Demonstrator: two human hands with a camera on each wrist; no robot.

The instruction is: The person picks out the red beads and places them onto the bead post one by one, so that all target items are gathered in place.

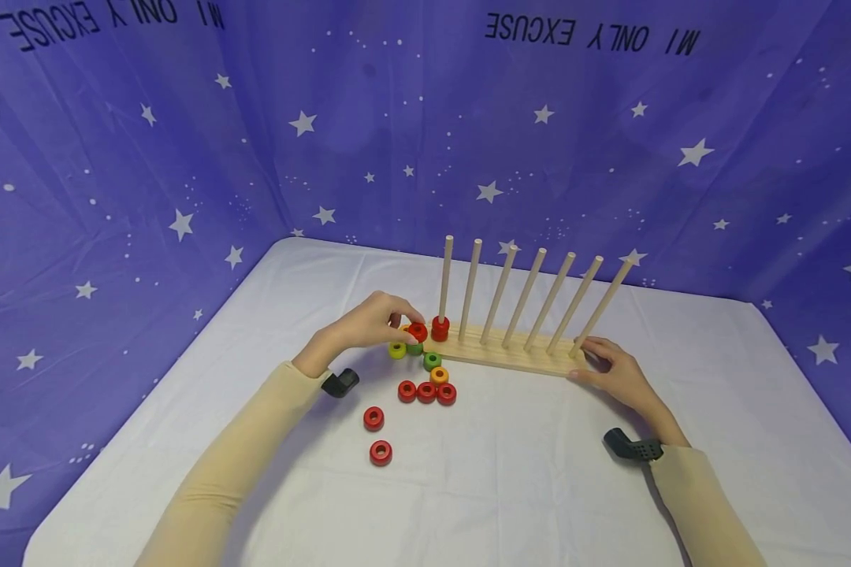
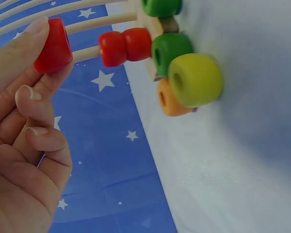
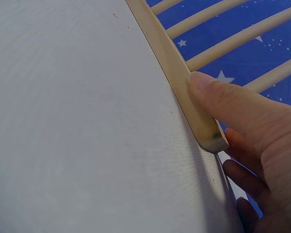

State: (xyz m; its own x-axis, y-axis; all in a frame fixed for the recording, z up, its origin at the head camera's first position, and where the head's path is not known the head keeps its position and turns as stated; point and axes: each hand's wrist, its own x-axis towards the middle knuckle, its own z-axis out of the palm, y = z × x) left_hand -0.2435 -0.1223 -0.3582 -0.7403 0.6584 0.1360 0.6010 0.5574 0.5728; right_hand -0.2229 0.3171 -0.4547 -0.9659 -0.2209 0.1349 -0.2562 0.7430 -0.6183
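Note:
My left hand (image 1: 372,321) pinches a red wooden bead (image 1: 417,332) between thumb and fingers, just left of the leftmost peg (image 1: 446,279). Two red beads (image 2: 125,46) sit stacked at the foot of that peg. The wooden base (image 1: 499,356) carries several upright pegs in a row, and the others are bare. At its right end, my right hand (image 1: 620,376) grips the base, thumb on the near edge and fingers round the far side, as the right wrist view also shows. Below the left hand lie a yellow bead (image 2: 196,80), a green bead (image 2: 172,54) and an orange bead (image 2: 172,99).
In front of the base, another green bead (image 1: 432,361) and an orange bead (image 1: 439,376) lie near a row of three red beads (image 1: 427,392). Closer to me are two more red beads (image 1: 373,418). A white cloth covers the table (image 1: 510,480); a purple star-patterned curtain (image 1: 411,134) hangs behind.

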